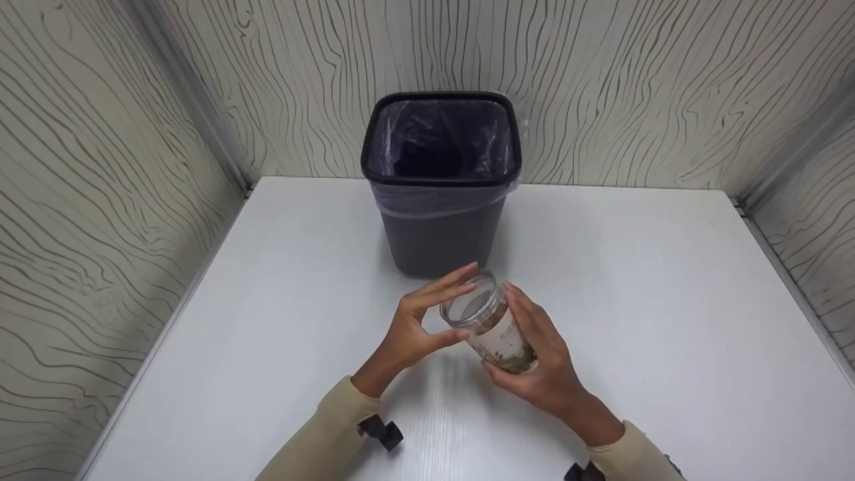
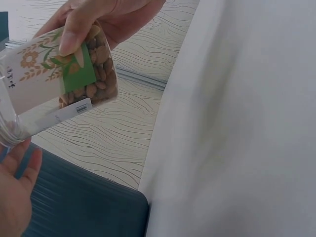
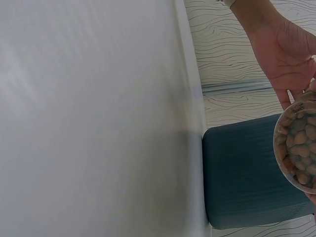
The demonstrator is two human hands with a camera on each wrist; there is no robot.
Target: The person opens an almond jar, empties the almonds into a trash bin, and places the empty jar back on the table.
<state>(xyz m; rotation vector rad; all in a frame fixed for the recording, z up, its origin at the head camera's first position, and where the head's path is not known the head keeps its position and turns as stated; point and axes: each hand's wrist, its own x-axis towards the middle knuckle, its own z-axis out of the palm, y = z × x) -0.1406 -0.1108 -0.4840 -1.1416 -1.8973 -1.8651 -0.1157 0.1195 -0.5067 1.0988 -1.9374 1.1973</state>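
Observation:
A clear plastic jar (image 1: 501,341) with a floral label and a layer of nuts hangs tilted above the white table (image 1: 668,300), lid end up and to the left. My right hand (image 1: 528,334) grips its body, thumb underneath. My left hand (image 1: 463,306) curls thumb and fingers around the clear lid (image 1: 471,304). In the left wrist view the jar (image 2: 49,84) shows its label and nuts under the right hand's thumb (image 2: 74,34). The right wrist view looks at the jar's base (image 3: 298,148), with the left hand (image 3: 281,44) behind it.
A dark grey bin (image 1: 441,180) lined with a clear bag stands open at the back middle of the table, just beyond the hands. Wood-grain walls (image 1: 100,200) close in the left, back and right sides.

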